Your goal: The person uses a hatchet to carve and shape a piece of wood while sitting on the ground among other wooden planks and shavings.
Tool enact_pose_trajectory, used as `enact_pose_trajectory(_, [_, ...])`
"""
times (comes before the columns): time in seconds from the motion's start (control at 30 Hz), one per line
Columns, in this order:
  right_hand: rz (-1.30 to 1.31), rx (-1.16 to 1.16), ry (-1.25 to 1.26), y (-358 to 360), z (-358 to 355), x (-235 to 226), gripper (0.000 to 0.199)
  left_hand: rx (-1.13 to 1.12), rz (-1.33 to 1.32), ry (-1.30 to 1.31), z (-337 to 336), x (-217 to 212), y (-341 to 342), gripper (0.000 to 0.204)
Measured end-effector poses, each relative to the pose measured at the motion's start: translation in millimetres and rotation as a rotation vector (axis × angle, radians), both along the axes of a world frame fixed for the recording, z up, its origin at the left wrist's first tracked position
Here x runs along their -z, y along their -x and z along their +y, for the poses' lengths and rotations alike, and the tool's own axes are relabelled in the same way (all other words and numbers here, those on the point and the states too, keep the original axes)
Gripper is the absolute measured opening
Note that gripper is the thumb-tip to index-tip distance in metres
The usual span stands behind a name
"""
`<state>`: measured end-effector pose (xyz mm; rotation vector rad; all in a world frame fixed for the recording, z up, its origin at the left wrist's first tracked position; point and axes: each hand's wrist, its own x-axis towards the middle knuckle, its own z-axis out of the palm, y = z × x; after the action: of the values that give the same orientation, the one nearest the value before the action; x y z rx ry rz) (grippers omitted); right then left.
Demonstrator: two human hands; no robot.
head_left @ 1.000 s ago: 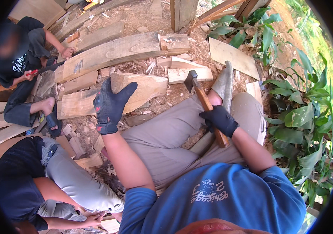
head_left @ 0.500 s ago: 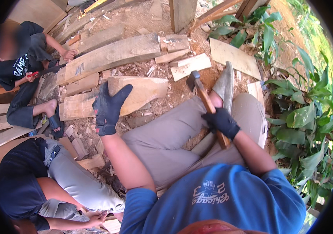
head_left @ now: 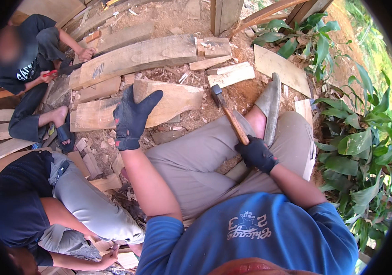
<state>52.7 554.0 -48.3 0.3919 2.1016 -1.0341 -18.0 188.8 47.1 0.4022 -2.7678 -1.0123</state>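
My left hand (head_left: 132, 117), in a black glove, lies against the left end of a pale, shaped piece of wood (head_left: 177, 101). Its thumb is spread wide from the straight fingers. Closed around a wooden handle, my right hand (head_left: 256, 153), gloved too, holds what looks like a hatchet (head_left: 232, 120) above my bent leg. The dark metal head points up and left, just right of the shaped wood and apart from it; its edge does not show clearly.
Behind lies a long thick plank (head_left: 136, 56) over scraps and chips. At upper left a person (head_left: 26, 64) holds a red-handled tool; another person (head_left: 22, 197) bends at lower left. Leafy plants (head_left: 354, 137) line the right side, and a wooden post (head_left: 226, 17) stands at the back.
The hatchet head has swung left toward the shaped wood, with my right hand tilting the handle. My left hand keeps its place on the wood. The whole view has shifted slightly.
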Motion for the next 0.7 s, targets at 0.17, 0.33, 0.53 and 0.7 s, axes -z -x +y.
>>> enact_pose_trajectory(0.17, [0.233, -0.13, -0.061, -6.9, 8.0, 22.1, 0.042, 0.002, 0.033, -0.012, -1.1, 1.0, 0.9, 0.07])
enact_pose_trajectory(0.33, [0.109, 0.037, 0.037, 14.1, -5.8, -55.3, 0.035, 0.006, 0.066, -0.03, -0.5, 6.8, 0.6, 0.07])
enact_pose_trajectory(0.53, [0.469, 0.073, 0.24, 29.8, -11.3, -107.9, 0.032, 0.016, 0.014, -0.041, -0.7, -0.9, -3.5, 0.075])
enact_pose_trajectory(0.7, [0.47, 0.09, 0.146, 21.9, -34.9, -61.9, 0.031, 0.028, -0.004, -0.046, -6.5, 2.3, 0.4, 0.078])
